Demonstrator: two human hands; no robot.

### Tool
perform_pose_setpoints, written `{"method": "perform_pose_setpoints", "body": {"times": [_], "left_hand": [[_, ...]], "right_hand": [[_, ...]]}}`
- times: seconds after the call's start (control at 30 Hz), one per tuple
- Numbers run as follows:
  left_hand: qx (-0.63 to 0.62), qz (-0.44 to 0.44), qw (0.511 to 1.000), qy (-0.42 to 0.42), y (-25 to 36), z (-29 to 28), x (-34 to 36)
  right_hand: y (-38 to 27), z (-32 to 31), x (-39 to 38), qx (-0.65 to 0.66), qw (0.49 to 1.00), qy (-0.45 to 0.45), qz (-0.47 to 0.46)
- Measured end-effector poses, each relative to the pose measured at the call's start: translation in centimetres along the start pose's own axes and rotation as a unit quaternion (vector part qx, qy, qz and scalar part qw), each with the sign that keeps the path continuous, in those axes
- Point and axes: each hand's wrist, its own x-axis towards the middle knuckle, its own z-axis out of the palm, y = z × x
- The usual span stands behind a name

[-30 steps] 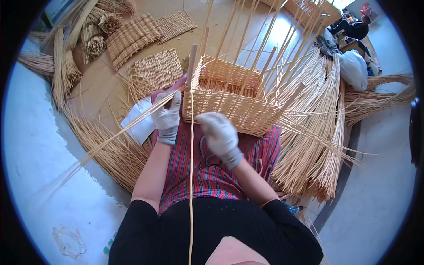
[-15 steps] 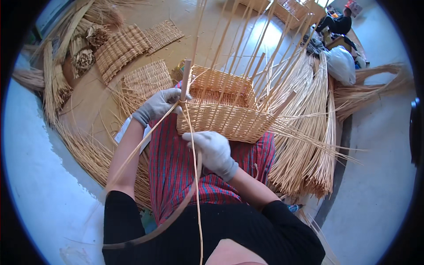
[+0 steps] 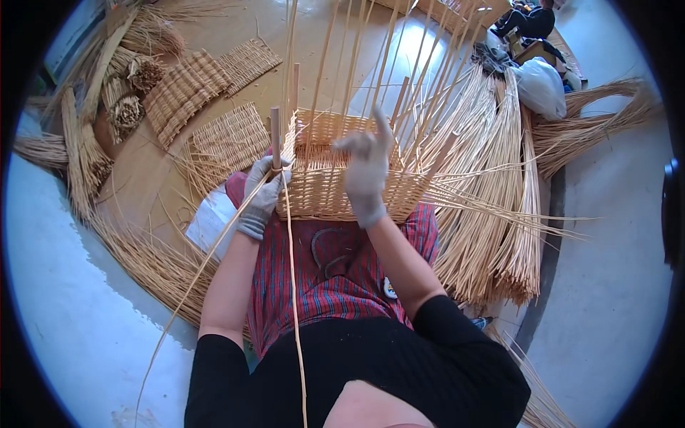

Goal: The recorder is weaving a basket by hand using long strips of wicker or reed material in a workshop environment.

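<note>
A rectangular wicker basket (image 3: 335, 198) rests on my lap, its long side toward me. Wooden posts stand at its corners, and tall thin stakes rise from the weave. My left hand (image 3: 261, 195), in a pale glove, is closed round the near left corner, by the foot of the wooden post (image 3: 275, 135). From that corner one long wicker strand (image 3: 292, 285) hangs down over my lap and chest; another strand (image 3: 193, 287) slants to the lower left. My right hand (image 3: 367, 175), gloved too, is raised before the basket's near wall, index finger stretched upward and thumb out, holding nothing visible.
Several woven panels (image 3: 230, 135) lie on the floor at the left, near bundled wicker (image 3: 123, 114). A large heap of long wicker rods (image 3: 492, 214) stands at the right, beside a white plastic bag (image 3: 540, 87). Another person (image 3: 526, 23) sits at the far right.
My right hand has risen from above my lap to the front of the basket, and its fingers have spread. The slanting strand has swung lower. Basket and left hand sit slightly further left.
</note>
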Motion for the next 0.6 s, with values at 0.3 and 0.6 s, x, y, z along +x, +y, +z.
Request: {"method": "perform_pose_setpoints", "body": {"times": [0.3, 0.6], "left_hand": [[0.135, 0.151, 0.977, 0.063, 4.0, 8.5, -4.6], [0.431, 0.004, 0.902, -0.041, 6.5, 11.2, 1.2]], "right_hand": [[0.9, -12.8, -7.8, -0.044, 0.933, 0.121, 0.335], [-0.7, -4.9, 5.2, -0.26, 0.963, -0.036, 0.058]]}}
